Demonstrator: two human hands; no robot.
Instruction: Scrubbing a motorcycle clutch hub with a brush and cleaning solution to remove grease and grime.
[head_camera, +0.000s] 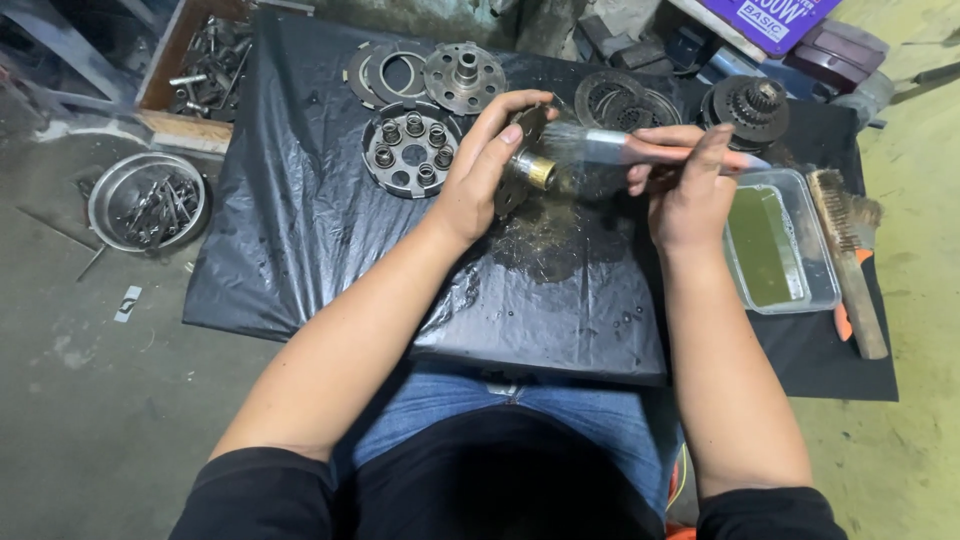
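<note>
My left hand (487, 160) grips a dark round metal part (524, 170) with a brass-coloured centre, held on edge above the black plastic sheet (300, 230). My right hand (685, 185) holds a paintbrush (620, 148) by its handle; the blurred bristles lie against the part near my left fingers. Dirty wet spatter marks the sheet just below the part. Both forearms reach in from the bottom of the head view.
On the sheet lie a pressure plate with several spring posts (410, 150), a hub (464, 75), ring plates (385, 70), a basket (625, 100) and a gear (750, 105). A clear tub of green liquid (780, 245) and a wire brush (850, 255) sit right. A bowl of bolts (148, 200) stands left.
</note>
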